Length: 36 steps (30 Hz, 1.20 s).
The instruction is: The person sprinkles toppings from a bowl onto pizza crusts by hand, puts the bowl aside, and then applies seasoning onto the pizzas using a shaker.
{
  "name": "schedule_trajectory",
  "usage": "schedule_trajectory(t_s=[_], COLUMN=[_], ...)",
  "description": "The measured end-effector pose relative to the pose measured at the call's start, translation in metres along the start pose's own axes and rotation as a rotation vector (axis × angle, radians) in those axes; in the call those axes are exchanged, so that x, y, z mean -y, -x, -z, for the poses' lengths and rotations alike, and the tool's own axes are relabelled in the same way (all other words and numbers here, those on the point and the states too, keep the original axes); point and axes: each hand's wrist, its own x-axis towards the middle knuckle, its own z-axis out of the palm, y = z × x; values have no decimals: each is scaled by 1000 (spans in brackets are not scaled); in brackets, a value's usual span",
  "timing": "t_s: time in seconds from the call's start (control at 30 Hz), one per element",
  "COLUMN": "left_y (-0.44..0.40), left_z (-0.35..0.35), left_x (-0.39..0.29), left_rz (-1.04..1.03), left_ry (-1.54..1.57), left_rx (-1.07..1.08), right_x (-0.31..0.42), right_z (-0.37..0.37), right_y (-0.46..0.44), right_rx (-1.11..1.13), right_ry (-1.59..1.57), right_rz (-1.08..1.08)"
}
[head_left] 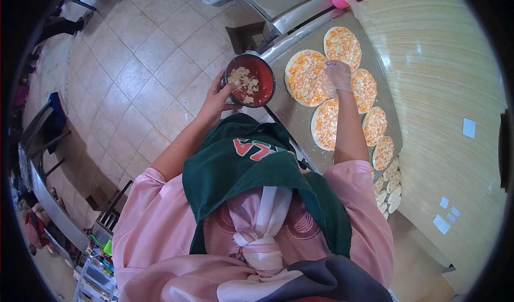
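My left hand [218,97], bare, grips the near left rim of a red bowl with a dark edge [263,82]; its thumb reaches inside. Pale crumbled food [244,85] lies in the bowl. My right hand [338,77], in a clear plastic glove, is over the right edge of a large topped pizza [306,78], fingers drawn together; what they hold is hidden. Around it on the metal counter [289,117] lie another pizza at the back [342,47], one nearer me [325,124] and one to the right [364,91], all with orange and white topping.
Smaller pizzas [375,126] run along the counter's right side, with several plain rounds [393,181] beyond. A pink cup [342,0] stands at the back corner. A pale wall panel [433,88] borders the right. A cardboard box [248,36] sits on the tiled floor.
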Motion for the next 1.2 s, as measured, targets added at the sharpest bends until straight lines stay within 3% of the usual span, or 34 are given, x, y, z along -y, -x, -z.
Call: schedule_trajectory(t_s=[0.07,0.3,0.37,0.5,0.57,0.6,0.67,0.7,0.77,0.8,0.87,0.9,0.93,1.0,1.03,1.13,1.17,1.2], left_y=[-2,-2,-1,-2,-2,-2,-4,-4,-6,-7,-8,-8,-8,-9,-10,-9,-8,-6], left_z=[2,5,7,9,10,10,9,9,10,11,10,9,8,9,9,8,8,6], left_x=[0,-4,-5,-3,-2,-1,-1,0,1,2,3,2,1,2,3,2,0,-2], left_rz=[7,17,19,17,22,25,22,15,18,15,25,25,25,22,18,7,3,13], left_ry=[-1,-9,-11,-1,-5,-9,-10,-10,-16,-21,-17,-18,-18,-21,-21,-53,-57,-54], left_rx=[-2,4,3,23,21,16,18,15,22,24,30,29,29,51,66,63,66,65], right_x=[1,-16,-18,-28,-52,-75,-115,-100,-73,-70,-63,-54,-51,-52,-51,-42,-35,-29], right_z=[6,11,18,33,36,33,26,31,36,33,28,27,24,18,15,-2,-4,-5], right_y=[-2,-30,-24,-7,1,-1,-8,4,36,50,74,84,91,103,107,111,114,116], right_rx=[30,-1,-17,7,112,108,9,7,106,100,44,2,-4,-2,-56,-58,-64,-41], right_ry=[-31,51,192,502,-375,-373,280,283,-208,-206,63,241,242,-76,74,-21,-23,0], right_rz=[139,59,184,210,-122,-127,259,252,-156,-162,166,164,159,76,225,62,63,195])
